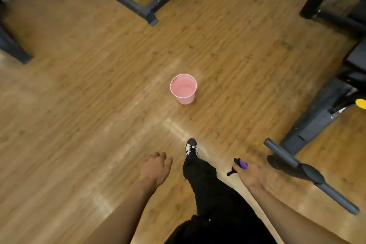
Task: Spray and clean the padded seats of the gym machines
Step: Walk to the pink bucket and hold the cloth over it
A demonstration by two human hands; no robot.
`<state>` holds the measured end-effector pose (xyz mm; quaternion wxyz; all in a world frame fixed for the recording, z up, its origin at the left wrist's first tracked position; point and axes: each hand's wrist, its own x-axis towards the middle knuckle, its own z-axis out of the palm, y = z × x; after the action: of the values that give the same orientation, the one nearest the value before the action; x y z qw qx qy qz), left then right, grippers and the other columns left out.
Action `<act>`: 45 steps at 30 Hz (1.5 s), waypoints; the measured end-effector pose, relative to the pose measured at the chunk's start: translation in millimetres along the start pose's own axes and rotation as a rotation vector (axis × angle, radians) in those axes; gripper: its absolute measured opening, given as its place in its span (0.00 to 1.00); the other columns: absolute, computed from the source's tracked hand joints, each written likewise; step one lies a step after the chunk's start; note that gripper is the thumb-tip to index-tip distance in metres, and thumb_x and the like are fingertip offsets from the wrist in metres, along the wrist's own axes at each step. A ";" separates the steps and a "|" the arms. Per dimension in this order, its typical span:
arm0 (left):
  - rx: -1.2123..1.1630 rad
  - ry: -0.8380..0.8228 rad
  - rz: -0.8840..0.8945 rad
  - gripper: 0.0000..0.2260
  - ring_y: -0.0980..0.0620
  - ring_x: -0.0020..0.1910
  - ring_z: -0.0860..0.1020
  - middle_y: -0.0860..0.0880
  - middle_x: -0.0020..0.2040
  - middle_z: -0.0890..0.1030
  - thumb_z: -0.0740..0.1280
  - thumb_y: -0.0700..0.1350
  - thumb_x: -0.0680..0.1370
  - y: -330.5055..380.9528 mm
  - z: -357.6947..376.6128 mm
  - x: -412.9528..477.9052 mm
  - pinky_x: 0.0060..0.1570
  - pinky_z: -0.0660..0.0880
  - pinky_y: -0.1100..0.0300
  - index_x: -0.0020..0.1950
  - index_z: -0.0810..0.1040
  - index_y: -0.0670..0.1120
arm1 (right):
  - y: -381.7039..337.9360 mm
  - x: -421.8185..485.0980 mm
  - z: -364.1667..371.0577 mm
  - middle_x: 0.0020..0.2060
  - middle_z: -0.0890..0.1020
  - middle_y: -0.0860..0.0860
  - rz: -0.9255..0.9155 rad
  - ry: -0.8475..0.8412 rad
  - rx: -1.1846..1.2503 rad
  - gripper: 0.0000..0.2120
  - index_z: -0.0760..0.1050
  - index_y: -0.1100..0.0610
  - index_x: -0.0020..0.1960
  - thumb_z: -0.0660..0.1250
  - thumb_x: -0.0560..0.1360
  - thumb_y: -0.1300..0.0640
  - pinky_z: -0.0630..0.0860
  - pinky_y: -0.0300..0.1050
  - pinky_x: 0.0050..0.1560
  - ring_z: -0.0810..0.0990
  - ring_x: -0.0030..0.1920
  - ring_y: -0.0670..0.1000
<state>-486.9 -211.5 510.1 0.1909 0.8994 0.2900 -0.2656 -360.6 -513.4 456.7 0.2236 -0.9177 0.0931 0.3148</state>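
The right hand (250,175) grips a purple-and-black spray bottle (241,163) low beside the leg, and the left hand (155,170) hangs empty, fingers loosely curled. Ahead of both, well apart, a pink bucket (186,99) of water stands on the wood-grain floor (89,95). Dark machine frames (309,121) edge the room, a grey bar (281,151) near the right hand.

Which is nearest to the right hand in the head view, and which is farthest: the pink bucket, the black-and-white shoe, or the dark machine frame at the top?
From the right hand, which holds the spray bottle:
1. Black-and-white shoe, just to its left.
2. Pink bucket, ahead, in the middle of the floor.
3. Dark machine frame, far ahead at the top.
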 end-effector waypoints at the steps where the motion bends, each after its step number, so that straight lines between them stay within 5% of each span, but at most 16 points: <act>1: 0.014 -0.001 0.013 0.22 0.44 0.59 0.77 0.46 0.60 0.79 0.51 0.61 0.85 -2.8 -16.5 24.3 0.58 0.74 0.50 0.63 0.77 0.48 | -19.2 15.7 6.0 0.33 0.79 0.50 0.010 -0.003 0.006 0.16 0.75 0.52 0.37 0.70 0.74 0.41 0.72 0.49 0.35 0.77 0.35 0.51; 7: 0.031 -0.006 0.033 0.23 0.43 0.61 0.77 0.46 0.62 0.78 0.51 0.60 0.85 -17.4 -115.8 152.9 0.62 0.72 0.48 0.65 0.77 0.48 | -164.6 108.3 15.5 0.32 0.79 0.51 0.009 -0.056 0.034 0.19 0.74 0.54 0.37 0.68 0.75 0.40 0.71 0.45 0.31 0.79 0.36 0.52; 11: -0.114 -0.021 0.087 0.17 0.44 0.57 0.77 0.47 0.57 0.78 0.55 0.55 0.85 -16.2 -169.8 238.7 0.58 0.72 0.50 0.63 0.78 0.47 | -270.5 159.4 25.1 0.39 0.81 0.57 0.047 -0.086 0.291 0.25 0.75 0.54 0.39 0.51 0.78 0.36 0.75 0.52 0.47 0.80 0.45 0.59; 14: -0.315 0.015 0.122 0.17 0.48 0.56 0.78 0.49 0.57 0.80 0.56 0.57 0.84 -4.2 -194.2 321.6 0.59 0.74 0.49 0.61 0.79 0.50 | -342.1 207.6 38.5 0.46 0.79 0.60 -0.001 -0.134 0.452 0.19 0.75 0.54 0.42 0.50 0.77 0.47 0.73 0.53 0.56 0.78 0.51 0.59; 16: -0.472 -0.033 0.157 0.16 0.53 0.56 0.77 0.51 0.60 0.80 0.58 0.55 0.85 9.9 -199.9 379.2 0.57 0.73 0.60 0.64 0.79 0.50 | -379.4 241.4 47.8 0.53 0.77 0.56 -0.111 -0.136 0.502 0.10 0.75 0.51 0.49 0.55 0.81 0.57 0.70 0.48 0.56 0.76 0.55 0.54; 18: -0.588 -0.143 0.186 0.15 0.55 0.57 0.75 0.53 0.60 0.79 0.61 0.52 0.85 22.8 -193.3 436.5 0.49 0.68 0.75 0.68 0.78 0.48 | -404.2 276.8 65.4 0.59 0.76 0.50 -0.216 -0.116 0.576 0.12 0.74 0.49 0.61 0.60 0.81 0.61 0.70 0.44 0.57 0.75 0.59 0.50; 21: -0.739 -0.319 0.230 0.12 0.56 0.55 0.78 0.52 0.56 0.82 0.64 0.48 0.84 24.9 -158.5 508.9 0.51 0.70 0.71 0.65 0.80 0.45 | -417.7 322.5 107.7 0.63 0.76 0.47 -0.304 -0.102 0.705 0.20 0.69 0.44 0.65 0.68 0.78 0.59 0.73 0.43 0.61 0.76 0.62 0.48; 23: -0.810 -0.343 0.257 0.05 0.58 0.43 0.77 0.51 0.45 0.80 0.68 0.44 0.83 18.8 -126.9 553.1 0.46 0.72 0.67 0.49 0.80 0.43 | -415.4 356.5 140.4 0.63 0.77 0.46 -0.324 -0.134 0.775 0.23 0.69 0.39 0.64 0.71 0.76 0.58 0.73 0.42 0.63 0.76 0.64 0.46; 25: -0.828 -0.265 0.329 0.11 0.56 0.37 0.72 0.49 0.37 0.74 0.72 0.42 0.80 11.1 -95.8 598.8 0.39 0.68 0.64 0.39 0.74 0.46 | -409.3 393.1 171.4 0.63 0.78 0.43 -0.302 -0.176 0.873 0.23 0.71 0.41 0.64 0.69 0.74 0.61 0.74 0.40 0.62 0.77 0.63 0.43; 29: -0.993 -0.143 0.438 0.10 0.49 0.41 0.70 0.44 0.39 0.75 0.73 0.45 0.73 -5.7 -49.4 677.0 0.41 0.66 0.56 0.39 0.73 0.47 | -393.4 466.4 219.2 0.48 0.82 0.45 -0.303 -0.182 0.960 0.20 0.76 0.53 0.59 0.60 0.76 0.73 0.74 0.31 0.44 0.80 0.45 0.38; 37: -0.991 -0.076 0.609 0.14 0.57 0.35 0.68 0.52 0.34 0.70 0.66 0.41 0.83 -44.8 -0.4 768.5 0.37 0.64 0.65 0.39 0.67 0.45 | -385.2 575.8 278.0 0.30 0.76 0.41 -0.473 0.099 0.753 0.09 0.74 0.54 0.41 0.71 0.75 0.63 0.71 0.36 0.36 0.74 0.34 0.43; 41: -0.991 0.014 0.655 0.13 0.58 0.33 0.65 0.51 0.33 0.68 0.62 0.39 0.85 -55.4 6.1 782.2 0.34 0.62 0.66 0.40 0.66 0.45 | -398.8 591.4 284.0 0.38 0.79 0.53 -0.582 0.174 0.565 0.11 0.70 0.55 0.38 0.73 0.72 0.58 0.72 0.46 0.42 0.77 0.39 0.49; 45: -1.138 0.014 0.677 0.13 0.57 0.32 0.65 0.53 0.32 0.67 0.63 0.43 0.84 -63.1 3.5 789.4 0.34 0.63 0.63 0.40 0.66 0.47 | -405.2 588.9 281.3 0.40 0.80 0.44 -0.654 0.285 0.370 0.11 0.72 0.51 0.41 0.75 0.70 0.55 0.75 0.48 0.47 0.79 0.43 0.46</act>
<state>17.8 166.4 30.9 0.7075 0.7013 0.0874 0.0095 76.8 -41.5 37.0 0.4584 -0.8776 -0.1189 0.0747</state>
